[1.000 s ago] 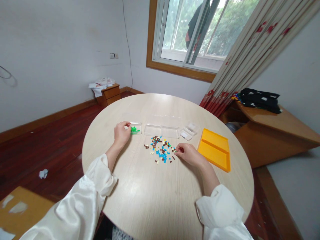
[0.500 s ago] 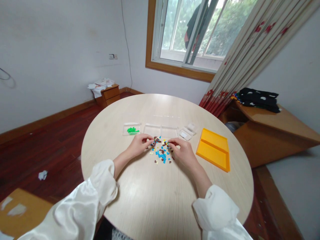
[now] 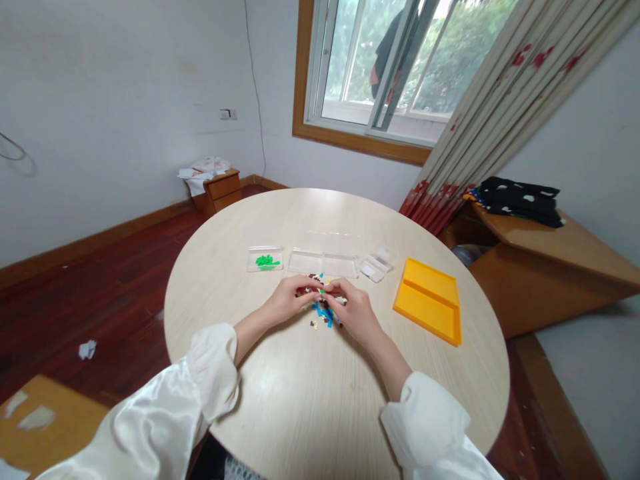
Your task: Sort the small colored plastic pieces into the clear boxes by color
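Over a loose pile of tiny plastic building pieces (image 3: 327,316), my left hand (image 3: 293,297) and my right hand (image 3: 353,308) meet at their fingertips. A small green piece (image 3: 323,291) shows between the pinched fingers of both hands; its exact shape is too small to make out. Blue, brown, cream and yellow pieces lie below and around the fingers, partly covered by them. Behind my left hand, a clear plastic box (image 3: 250,267) holds several bright green pieces (image 3: 267,261).
A clear two-part box (image 3: 306,261) stands behind the pile, with a smaller clear case (image 3: 373,269) to its right. The yellow divided tray (image 3: 427,299) lies farther right on the round wooden table (image 3: 310,400).
My hands have come together from the two sides of the pile. Their fingertips now meet above it around a green piece. The view has shifted slightly.
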`<move>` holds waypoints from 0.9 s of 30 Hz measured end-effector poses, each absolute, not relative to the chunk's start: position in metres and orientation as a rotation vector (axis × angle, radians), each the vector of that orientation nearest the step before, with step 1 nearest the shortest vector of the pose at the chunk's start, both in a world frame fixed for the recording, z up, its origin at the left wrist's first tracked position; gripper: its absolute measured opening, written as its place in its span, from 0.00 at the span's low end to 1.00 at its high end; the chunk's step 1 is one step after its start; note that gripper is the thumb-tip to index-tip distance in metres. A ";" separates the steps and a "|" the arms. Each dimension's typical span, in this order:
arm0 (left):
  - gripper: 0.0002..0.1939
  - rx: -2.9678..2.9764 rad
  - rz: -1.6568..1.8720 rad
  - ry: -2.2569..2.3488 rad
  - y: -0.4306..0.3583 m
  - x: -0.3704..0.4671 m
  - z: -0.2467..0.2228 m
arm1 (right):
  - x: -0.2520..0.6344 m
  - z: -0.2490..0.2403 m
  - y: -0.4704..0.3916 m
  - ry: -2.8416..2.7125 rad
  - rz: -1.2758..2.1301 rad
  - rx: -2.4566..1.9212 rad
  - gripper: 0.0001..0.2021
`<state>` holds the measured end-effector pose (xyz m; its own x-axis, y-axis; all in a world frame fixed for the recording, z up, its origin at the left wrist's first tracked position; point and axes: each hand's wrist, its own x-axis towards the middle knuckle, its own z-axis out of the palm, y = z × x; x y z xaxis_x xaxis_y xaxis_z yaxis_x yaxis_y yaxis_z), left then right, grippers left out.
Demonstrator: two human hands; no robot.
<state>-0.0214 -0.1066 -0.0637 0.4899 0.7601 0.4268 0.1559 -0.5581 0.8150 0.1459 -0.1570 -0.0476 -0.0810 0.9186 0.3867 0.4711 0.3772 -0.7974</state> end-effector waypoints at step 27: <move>0.06 1.925 1.366 1.708 -0.046 -0.083 -0.063 | 0.180 -0.073 -0.141 -1.845 0.234 -1.728 0.09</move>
